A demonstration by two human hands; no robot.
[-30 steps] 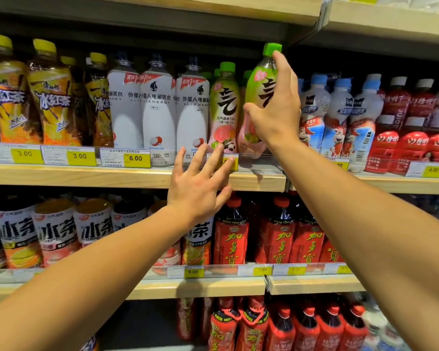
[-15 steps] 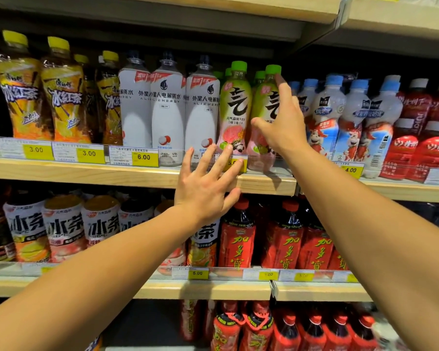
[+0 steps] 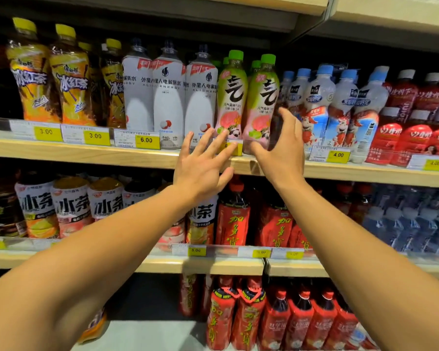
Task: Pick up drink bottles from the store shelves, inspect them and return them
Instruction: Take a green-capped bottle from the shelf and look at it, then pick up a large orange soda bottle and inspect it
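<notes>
Centrally, the left hand (image 3: 200, 168) has its fingers (image 3: 208, 140) spread straight and holding nothing; the fingertips cover the lower edge of one green-capped bottle (image 3: 232, 97) and part of a yellow price tag (image 3: 235, 148) on the shelf edge (image 3: 86, 155). Right of it, the right hand (image 3: 281, 153) is loosely cupped, its thumb and fingers apart, just beside the base of the second green-capped bottle (image 3: 262, 102); whether they touch the bottle cannot be told, since the hand hides that base. Both bottles stand upright on the middle shelf, side by side, between the white bottles (image 3: 167, 97) to the left and the blue-capped bottles (image 3: 340, 105) to the right. More green caps behind them are mostly hidden. At the far right edge of the frame the red bottles (image 3: 413, 138) blur. Both forearms run off the bottom corners.
</notes>
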